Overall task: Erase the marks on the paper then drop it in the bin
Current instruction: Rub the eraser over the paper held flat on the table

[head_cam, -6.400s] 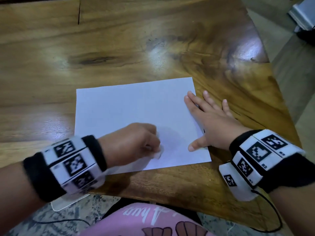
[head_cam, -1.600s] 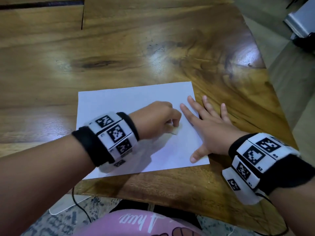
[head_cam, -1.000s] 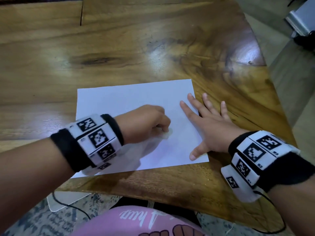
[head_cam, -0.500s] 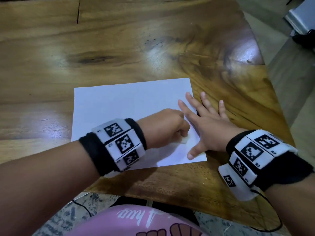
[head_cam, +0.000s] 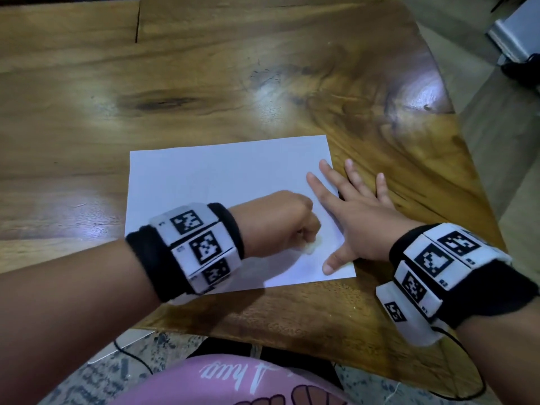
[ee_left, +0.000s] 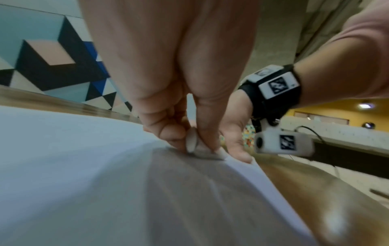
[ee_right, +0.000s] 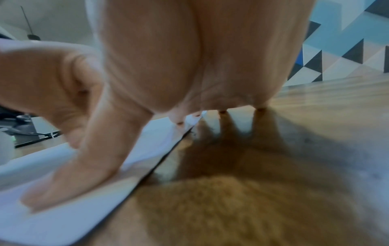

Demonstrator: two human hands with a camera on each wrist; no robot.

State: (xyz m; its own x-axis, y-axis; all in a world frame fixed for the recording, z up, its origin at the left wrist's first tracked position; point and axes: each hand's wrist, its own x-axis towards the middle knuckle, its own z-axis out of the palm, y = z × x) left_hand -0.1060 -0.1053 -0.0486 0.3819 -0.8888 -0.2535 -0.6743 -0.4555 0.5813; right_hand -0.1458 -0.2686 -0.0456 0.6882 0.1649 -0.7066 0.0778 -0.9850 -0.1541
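Observation:
A white sheet of paper (head_cam: 222, 182) lies flat on the wooden table (head_cam: 204, 83), near its front edge. My left hand (head_cam: 280, 223) pinches a small pale eraser (head_cam: 108, 247) and presses it on the paper's lower right part; the left wrist view shows the eraser (ee_left: 192, 144) between thumb and fingers against the sheet (ee_left: 73, 166). My right hand (head_cam: 353, 217) lies flat with fingers spread across the paper's right edge, thumb and forefinger on the sheet (ee_right: 52, 216), the other fingers on the wood. No marks show on the paper. No bin is in view.
The table's right edge (head_cam: 455, 118) runs diagonally, with floor and a grey box (head_cam: 517, 33) beyond it. A cable (head_cam: 467, 387) hangs from my right wrist band below the table's front edge. A patterned wall (ee_left: 52, 63) stands behind the table.
My left hand has slid back and forth with the eraser over the paper's lower right area; it is now slightly lower and left than half a second ago. The right hand has stayed pressing the edge.

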